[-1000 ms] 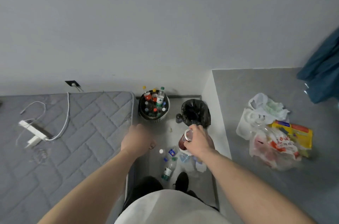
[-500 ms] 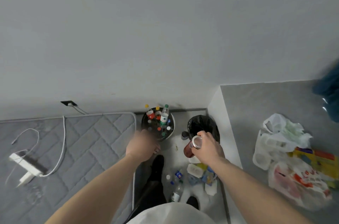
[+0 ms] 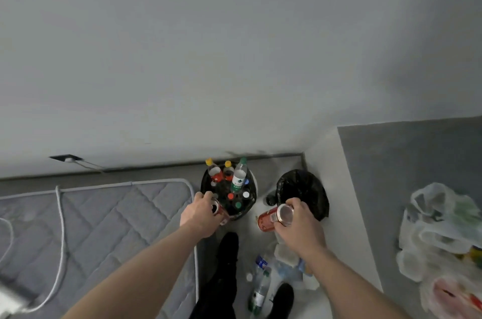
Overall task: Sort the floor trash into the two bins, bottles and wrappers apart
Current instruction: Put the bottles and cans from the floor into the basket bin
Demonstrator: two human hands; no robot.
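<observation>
Far left, one white cable (image 3: 60, 224) runs down across the grey quilted mattress (image 3: 109, 219), and a white block at the bottom corner is cut off by the frame edge, too blurred to name. Above it, one dark wall socket (image 3: 65, 158).

Two hands out front, two cans in play! The left hand (image 3: 199, 215) has its fingers curled round one red can (image 3: 218, 210), holding it right at the near rim of the bottle bin (image 3: 251, 204); most of the can is hidden behind the hand. That bin is packed: three bottles stand tall with two yellow caps and one green, and below them a cluster of loose-looking caps I can't count cleanly.

Centre floor, a litter pile (image 3: 276, 271): two bottles I can make out, one with a blue label, one with a green cap, plus pale wrappers smeared together. Dark shoes below.

The right hand (image 3: 297, 224) grips a second red can (image 3: 273, 217) by its top end, fingers wrapped round, held just before the one black-lined bin (image 3: 313, 188), whose inside is pure darkness.

Far right, plastic bags (image 3: 440, 240) heaped on a grey surface, cut off by the edge
</observation>
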